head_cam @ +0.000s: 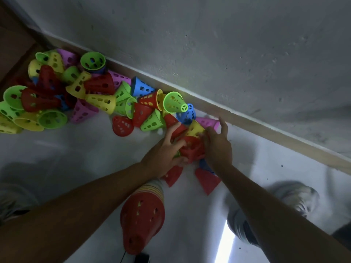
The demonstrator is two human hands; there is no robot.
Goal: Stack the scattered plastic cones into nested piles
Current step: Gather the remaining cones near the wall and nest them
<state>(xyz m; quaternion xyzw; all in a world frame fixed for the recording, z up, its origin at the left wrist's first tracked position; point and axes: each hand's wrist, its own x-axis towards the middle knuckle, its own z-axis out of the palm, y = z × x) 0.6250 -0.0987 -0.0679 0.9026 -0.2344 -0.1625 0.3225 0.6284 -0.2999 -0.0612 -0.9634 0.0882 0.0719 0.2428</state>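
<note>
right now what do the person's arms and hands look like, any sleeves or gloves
Both forearms are bare up to the bottom edge of the picture, with no sleeves in view. The left hand and right hand wear no gloves; no watch, ring or band shows.

Perforated plastic cones lie tumbled along the foot of the wall, green, yellow, red, purple and blue, most on their sides. One green cone (174, 102) points its narrow tip this way, just beside a blue cone (187, 114). A red cone (192, 149) sits in the middle, a yellow cone (195, 128) touching it behind. Two more red ones (flat on the floor) lie nearer. Closest, a nested pile (142, 215) lies on its side, red cone outermost, coloured rims banded at its far end.
</note>
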